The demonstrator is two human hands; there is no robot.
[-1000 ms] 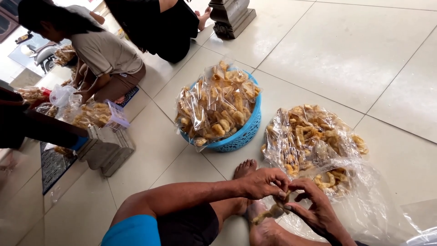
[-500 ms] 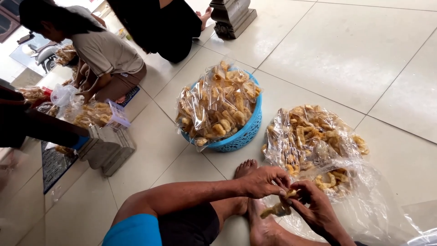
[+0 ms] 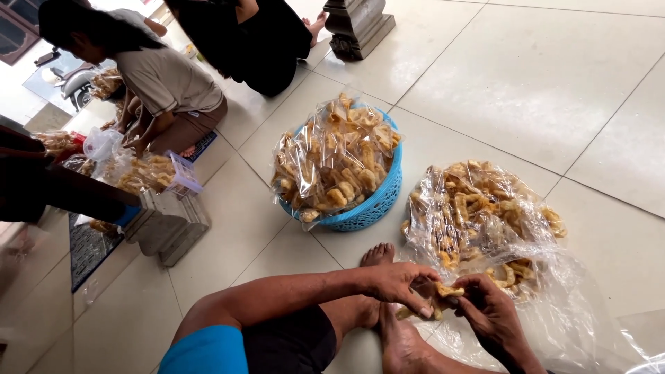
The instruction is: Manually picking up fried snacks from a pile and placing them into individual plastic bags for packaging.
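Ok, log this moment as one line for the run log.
left hand: pinching fried crackers | right hand: on same crackers | beside: open clear bag of crackers | behind: blue basket of packed bags

Up and to the left of the grip stands a blue basket point(image 3: 377, 201) heaped with bagged crackers point(image 3: 332, 163). Far to the left, a seated person point(image 3: 149, 79) bends over more bags point(image 3: 142, 173) beside a stone block point(image 3: 170, 221). A dark pedestal point(image 3: 357, 26) rises well above.
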